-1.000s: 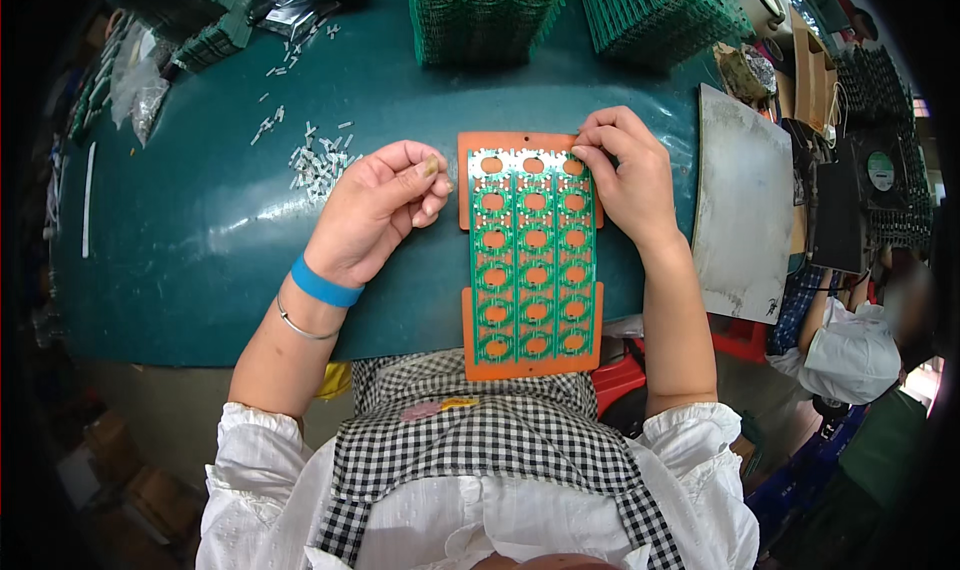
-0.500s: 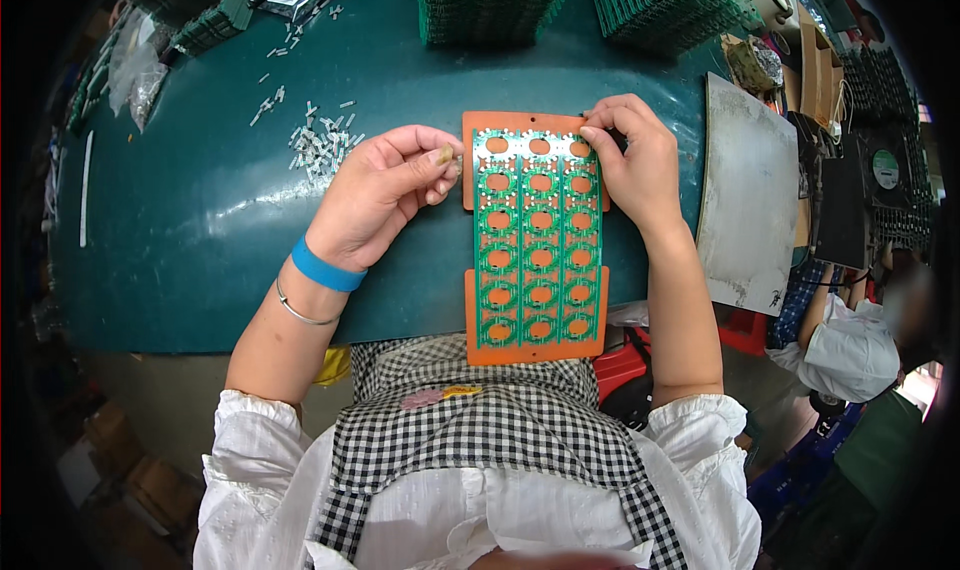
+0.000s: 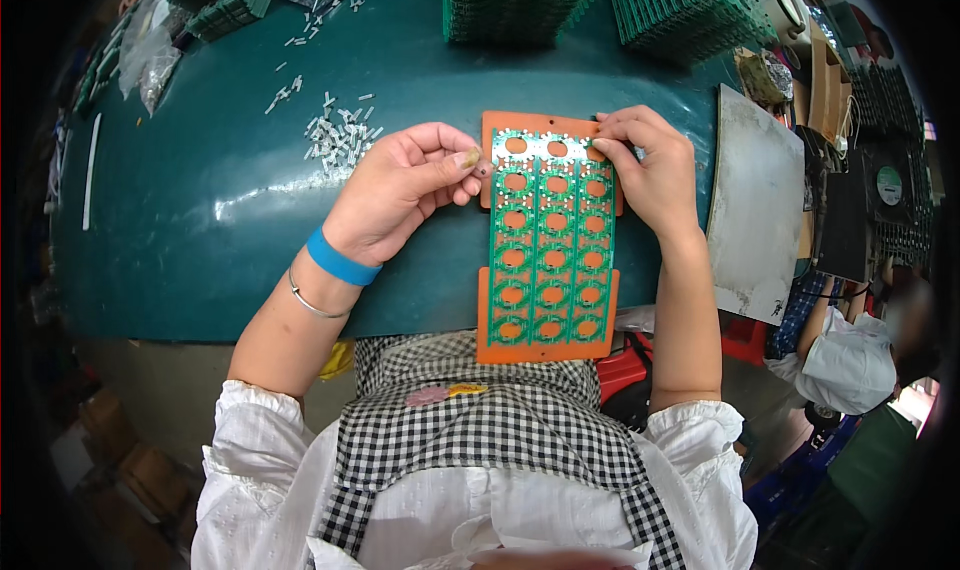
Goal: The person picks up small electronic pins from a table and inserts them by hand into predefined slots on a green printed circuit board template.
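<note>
A green circuit board panel with rows of round cut-outs lies on an orange carrier plate. Small pale parts dot its upper rows; the lower rows look barer. My left hand is closed in a pinch beside the plate's upper left edge. Something tiny may be between the fingertips, too small to name. At the upper right corner, my right hand grips the panel's edge, thumb on top and fingers bent over the far side. A loose pile of small whitish pieces lies left of the panel, beyond my left hand.
Tall stacks of green panels stand at the back of the green table. A grey board lies on the right, near another person's sleeve. Clear plastic bags sit at the far left, by a thin white strip.
The whole view has shifted, so table, panel and hands appear slightly farther right. My right thumb sits a little lower on the panel's corner. My left hand keeps its pinch beside the plate.
</note>
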Available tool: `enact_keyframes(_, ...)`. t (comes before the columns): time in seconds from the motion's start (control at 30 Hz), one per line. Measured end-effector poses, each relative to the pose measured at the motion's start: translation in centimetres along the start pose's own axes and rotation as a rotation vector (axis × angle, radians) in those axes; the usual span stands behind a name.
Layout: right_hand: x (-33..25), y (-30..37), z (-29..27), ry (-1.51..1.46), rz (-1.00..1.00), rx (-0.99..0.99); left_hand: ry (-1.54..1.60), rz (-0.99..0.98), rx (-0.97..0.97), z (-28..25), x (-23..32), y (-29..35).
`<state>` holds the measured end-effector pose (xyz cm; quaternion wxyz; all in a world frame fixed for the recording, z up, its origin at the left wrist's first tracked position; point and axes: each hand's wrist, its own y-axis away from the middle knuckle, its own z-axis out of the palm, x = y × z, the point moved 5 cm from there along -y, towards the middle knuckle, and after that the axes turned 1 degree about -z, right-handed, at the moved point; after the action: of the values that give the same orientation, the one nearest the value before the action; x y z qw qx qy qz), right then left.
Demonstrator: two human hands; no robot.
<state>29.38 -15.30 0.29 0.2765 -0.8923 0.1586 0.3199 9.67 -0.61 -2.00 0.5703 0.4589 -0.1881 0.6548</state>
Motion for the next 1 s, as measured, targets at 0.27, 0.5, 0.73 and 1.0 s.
enact_keyframes(0.27, 0.2, 0.1, 0.0, -0.011, 0.039, 0.008, 0.058, 0.003, -0.009, 0.0, 0.2, 0.3)
enact_keyframes(0.5, -4.3, -0.1, -1.5, 0.121, -0.106, 0.082, 0.073, 0.008, 0.059, 0.3, 0.0, 0.0)
enact_keyframes(0.73, -10.3, 0.5, 2.5, -0.002, -0.488, -0.008, 0.031, 0.001, 0.047, 0.9, -0.9, 0.3)
enact_keyframes(1.0, -7.6, 1.0, 2.5, -0.349, -0.099, 0.022, 0.006, 0.073, 0.063, 2.0, -1.0, 0.3)
